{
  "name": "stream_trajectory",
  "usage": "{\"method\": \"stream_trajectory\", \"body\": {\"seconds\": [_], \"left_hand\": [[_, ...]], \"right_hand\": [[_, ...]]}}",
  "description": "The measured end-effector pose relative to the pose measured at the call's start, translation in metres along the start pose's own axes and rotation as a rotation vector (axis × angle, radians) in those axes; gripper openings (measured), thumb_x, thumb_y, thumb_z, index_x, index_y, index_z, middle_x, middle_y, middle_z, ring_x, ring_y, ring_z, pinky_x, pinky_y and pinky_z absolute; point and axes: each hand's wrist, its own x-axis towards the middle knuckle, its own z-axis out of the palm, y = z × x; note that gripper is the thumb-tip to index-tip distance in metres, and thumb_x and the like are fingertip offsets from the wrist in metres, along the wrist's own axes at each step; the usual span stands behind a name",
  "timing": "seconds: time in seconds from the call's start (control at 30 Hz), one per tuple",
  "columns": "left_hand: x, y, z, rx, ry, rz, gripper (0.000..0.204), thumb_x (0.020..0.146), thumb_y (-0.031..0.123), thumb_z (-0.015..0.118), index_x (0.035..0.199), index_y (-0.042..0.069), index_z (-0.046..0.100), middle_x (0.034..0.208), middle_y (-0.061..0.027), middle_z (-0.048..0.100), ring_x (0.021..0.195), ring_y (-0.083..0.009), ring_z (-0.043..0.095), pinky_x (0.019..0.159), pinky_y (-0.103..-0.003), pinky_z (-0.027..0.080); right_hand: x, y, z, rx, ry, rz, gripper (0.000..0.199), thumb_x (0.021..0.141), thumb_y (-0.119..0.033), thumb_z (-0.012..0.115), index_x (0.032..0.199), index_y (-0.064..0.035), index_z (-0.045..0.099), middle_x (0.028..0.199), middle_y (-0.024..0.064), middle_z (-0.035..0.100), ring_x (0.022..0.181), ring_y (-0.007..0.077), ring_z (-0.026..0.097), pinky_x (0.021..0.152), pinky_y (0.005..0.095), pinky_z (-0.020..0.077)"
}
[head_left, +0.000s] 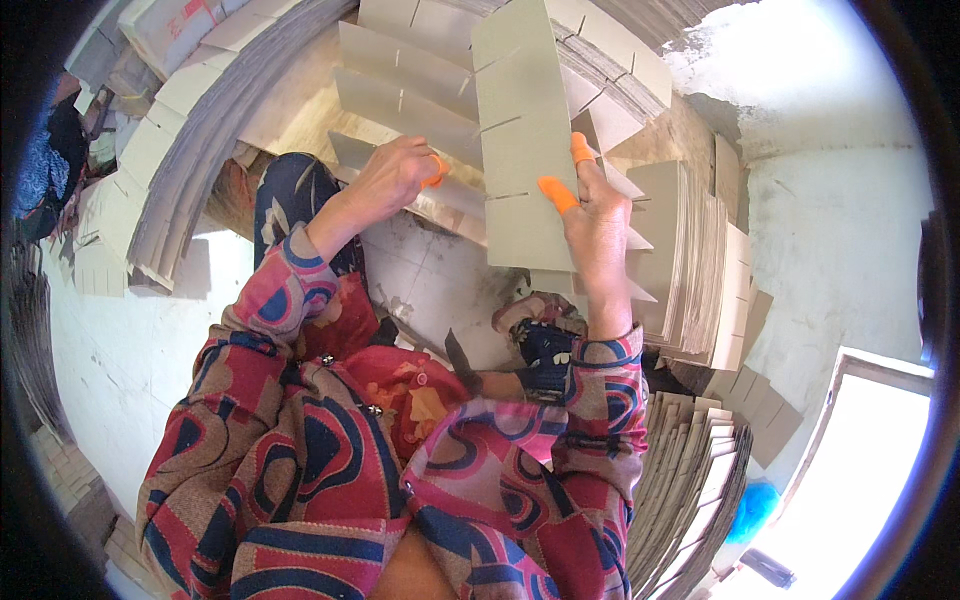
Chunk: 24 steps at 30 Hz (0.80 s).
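Slotted card sheet (525, 150), long and grey, stands at the upper middle, its right edge in the right hand. From the left rim, a dark stack of thin pieces (30, 330) leans beside the pale floor (100, 350), with a bundle of dark and blue cloth (50, 165) above it. Next comes a long, curving row of slotted cards (185, 150), packed face to face, and a white box (165, 35) sits at its upper end. Further right, the left hand (392, 178) is curled, an orange cover (434, 171) on one fingertip; whether it pinches anything I cannot tell. It is near several parallel card strips (400, 105) standing over a wooden worktop (312, 112). The right hand (598, 215) pinches the sheet, its orange-covered thumb on the front face and another orange-covered finger at the edge. Pointed card corners (637, 238) jut out just beside that hand. Beyond are an upright stack of cards (680, 270), a lower fanned stack (680, 490), a blue object (752, 512) and, farthest right, a whitish wall (830, 240) above a bright, pale-framed opening (860, 470).
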Motion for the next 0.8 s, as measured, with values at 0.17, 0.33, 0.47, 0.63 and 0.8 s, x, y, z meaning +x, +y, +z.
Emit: {"method": "stream_trajectory", "body": {"seconds": [0.17,0.33,0.47,0.63,0.8], "left_hand": [[-0.001,-0.003,0.001,0.010,-0.015,-0.026,0.014,0.071,0.001,0.060,0.085,0.004,0.064,0.074,-0.0071,0.064,0.071,-0.0258,0.056,0.060,-0.036,0.047],[-0.002,-0.010,0.007,-0.009,0.008,-0.040,0.014,0.072,0.001,0.061,0.084,0.005,0.065,0.073,-0.0071,0.063,0.072,-0.0252,0.057,0.059,-0.035,0.047],[0.002,-0.010,0.008,-0.006,-0.012,-0.051,0.014,0.072,0.001,0.060,0.084,0.007,0.067,0.073,-0.0071,0.063,0.073,-0.0251,0.057,0.060,-0.036,0.048],[0.000,-0.014,0.012,-0.049,0.046,-0.045,0.016,0.070,-0.001,0.056,0.080,0.006,0.065,0.070,-0.0107,0.059,0.074,-0.0305,0.057,0.064,-0.039,0.048],[-0.001,-0.012,0.009,-0.059,-0.072,-0.169,0.020,0.070,0.001,0.058,0.088,0.008,0.066,0.081,-0.0106,0.062,0.085,-0.0304,0.058,0.078,-0.039,0.049]], "right_hand": [[0.007,-0.008,-0.001,-0.069,-0.082,-0.050,0.057,0.075,0.006,0.070,0.128,0.0009,0.051,0.075,0.0138,0.057,0.062,0.0181,0.042,0.057,0.0227,0.0405],[0.017,-0.005,0.005,-0.070,-0.163,-0.127,0.052,0.078,0.004,0.065,0.128,0.0001,0.050,0.081,0.0285,0.060,0.074,0.0444,0.060,0.061,0.0380,0.0497],[0.023,0.006,0.027,-0.087,-0.174,-0.209,0.040,0.076,0.004,0.066,0.115,0.0036,0.057,0.080,0.0280,0.059,0.065,0.0322,0.060,0.059,0.0388,0.0482],[0.019,0.033,0.063,-0.147,-0.310,-0.211,0.015,0.081,-0.003,0.060,0.095,0.0020,0.058,0.077,0.0262,0.061,0.075,0.0435,0.061,0.065,0.0488,0.0484],[0.019,0.025,0.066,-0.362,-0.332,-0.127,0.018,0.082,-0.011,0.065,0.097,-0.0007,0.064,0.079,0.0245,0.060,0.070,0.0404,0.060,0.061,0.0433,0.0479]]}}
